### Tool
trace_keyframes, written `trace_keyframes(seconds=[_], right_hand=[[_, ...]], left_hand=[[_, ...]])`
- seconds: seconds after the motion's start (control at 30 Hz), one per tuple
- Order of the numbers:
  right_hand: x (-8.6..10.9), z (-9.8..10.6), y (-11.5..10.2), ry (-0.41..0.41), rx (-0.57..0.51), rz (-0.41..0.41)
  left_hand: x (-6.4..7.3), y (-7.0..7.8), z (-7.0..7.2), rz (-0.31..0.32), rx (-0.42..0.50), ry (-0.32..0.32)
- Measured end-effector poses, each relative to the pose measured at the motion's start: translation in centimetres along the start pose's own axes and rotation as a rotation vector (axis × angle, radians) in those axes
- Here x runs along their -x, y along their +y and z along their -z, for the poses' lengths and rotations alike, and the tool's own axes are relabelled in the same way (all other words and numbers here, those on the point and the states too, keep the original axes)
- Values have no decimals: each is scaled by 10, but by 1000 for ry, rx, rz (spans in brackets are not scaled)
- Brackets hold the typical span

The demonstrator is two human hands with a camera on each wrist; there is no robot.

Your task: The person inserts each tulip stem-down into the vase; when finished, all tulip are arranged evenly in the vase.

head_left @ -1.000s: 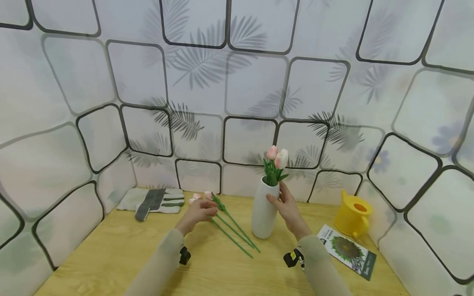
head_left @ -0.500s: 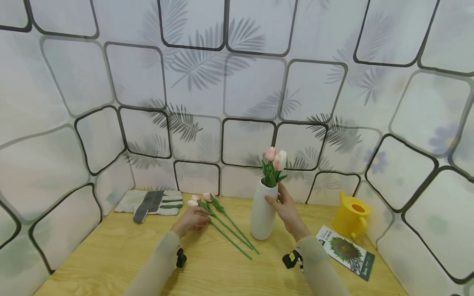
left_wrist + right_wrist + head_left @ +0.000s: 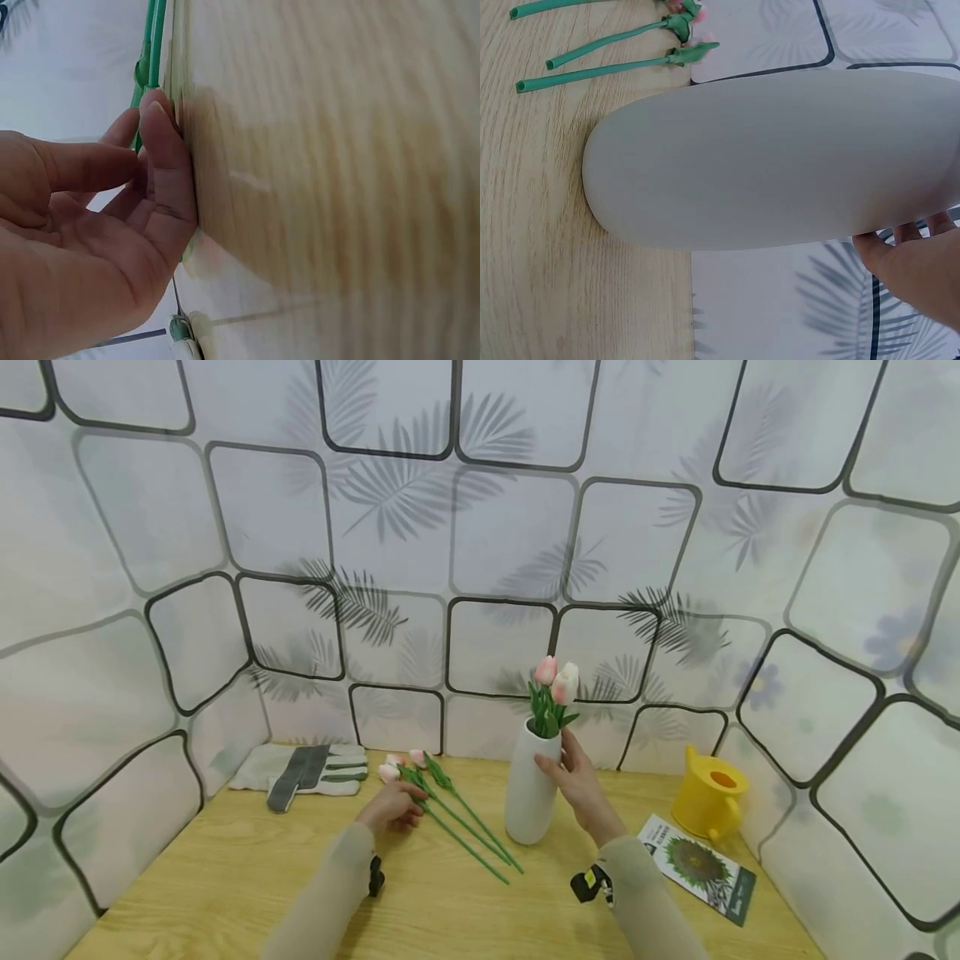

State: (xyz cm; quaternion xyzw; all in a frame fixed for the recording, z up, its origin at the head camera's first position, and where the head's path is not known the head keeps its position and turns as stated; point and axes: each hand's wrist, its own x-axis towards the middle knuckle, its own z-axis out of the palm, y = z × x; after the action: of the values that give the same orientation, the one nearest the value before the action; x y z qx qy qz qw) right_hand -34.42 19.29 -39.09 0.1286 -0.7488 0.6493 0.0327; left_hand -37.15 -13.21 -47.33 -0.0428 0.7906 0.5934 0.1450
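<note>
A tall white vase (image 3: 530,793) stands upright on the table, holding pink and white tulips (image 3: 555,687). My right hand (image 3: 583,781) grips it near the top, thumb on the near side; in the right wrist view, fingers (image 3: 907,234) touch its edge. Three loose pink tulips (image 3: 459,823) with green stems lie left of the vase. My left hand (image 3: 392,806) is at the nearest one, just below its bloom. In the left wrist view, curled fingers and thumb (image 3: 90,165) close around a green stem (image 3: 156,45); the exact contact is partly hidden.
Grey and white work gloves (image 3: 303,774) lie at the back left of the wooden table (image 3: 225,868). At the right stand a yellow watering can (image 3: 708,793) and, before it, a flat seed packet (image 3: 697,867). Patterned walls (image 3: 405,635) enclose the back and sides.
My left hand has moved from above the tulips down and left to the nearest stem, and its fingers have drawn in. My right hand stays on the vase.
</note>
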Motion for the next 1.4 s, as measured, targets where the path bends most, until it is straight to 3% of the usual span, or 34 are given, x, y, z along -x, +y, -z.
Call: trace_keyframes(seconds=[0.2, 0.37, 0.7, 0.87, 1.13, 1.4], right_hand=[[0, -1, 1, 1, -2, -9], [0, -1, 2, -1, -22, -13], [-1, -1, 2, -3, -27, -5], [1, -1, -1, -14, -26, -6], [0, -1, 0, -14, -29, -4], [1, 0, -1, -5, -26, -4]], left_hand=[[-5, -1, 0, 26, -5, 2], [-4, -1, 0, 13, -23, -6], [-6, -7, 5, -126, 24, -31], [-4, -7, 6, -165, 99, 61], [2, 0, 1, -228, 115, 251], [0, 7, -2, -295, 225, 356]])
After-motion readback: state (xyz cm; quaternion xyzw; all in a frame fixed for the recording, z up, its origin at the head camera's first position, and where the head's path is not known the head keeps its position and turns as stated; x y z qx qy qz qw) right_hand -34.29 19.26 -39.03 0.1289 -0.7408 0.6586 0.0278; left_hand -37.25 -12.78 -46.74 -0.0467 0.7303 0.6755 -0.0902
